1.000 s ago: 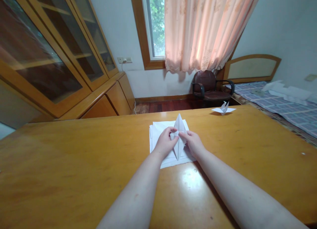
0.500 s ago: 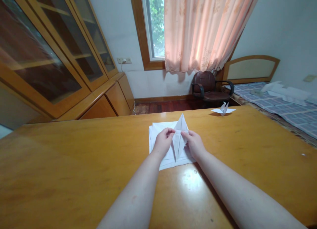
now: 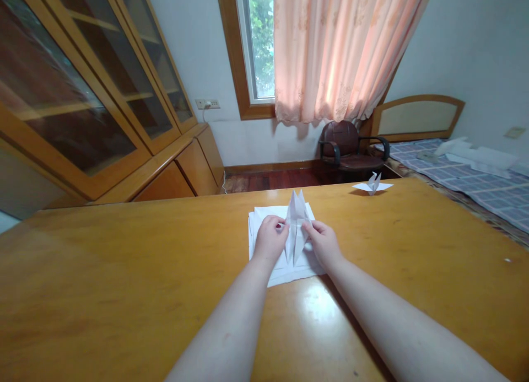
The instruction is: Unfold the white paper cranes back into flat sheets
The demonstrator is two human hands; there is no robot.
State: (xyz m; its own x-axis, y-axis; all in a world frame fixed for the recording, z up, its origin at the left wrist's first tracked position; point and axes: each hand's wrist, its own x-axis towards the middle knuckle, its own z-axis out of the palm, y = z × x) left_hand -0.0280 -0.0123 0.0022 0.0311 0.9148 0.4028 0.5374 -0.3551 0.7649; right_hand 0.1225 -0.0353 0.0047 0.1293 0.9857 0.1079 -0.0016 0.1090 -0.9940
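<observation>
Between my hands is a piece of folded white paper [image 3: 296, 219], pointed at top and bottom, with two tips showing side by side at the top. My left hand [image 3: 271, 238] pinches its left edge between thumb and fingers. On the opposite edge, my right hand [image 3: 325, 243] grips it with the thumb on the near face and the fingers partly hidden behind. Beneath the folded paper lies a stack of white paper sheets [image 3: 278, 277] on the wooden table [image 3: 173, 294].
A finished-looking white paper crane [image 3: 372, 186] stands near the table's far right edge. Behind the table are a brown armchair [image 3: 345, 145] and a bed [image 3: 438, 161]. A glass-door cabinet [image 3: 103, 150] stands on the left. A tiny white scrap [image 3: 507, 260] lies at the right.
The folded paper's single top point has become two separate tips, and its body looks narrower. Both hands keep hold of it and have shifted only slightly.
</observation>
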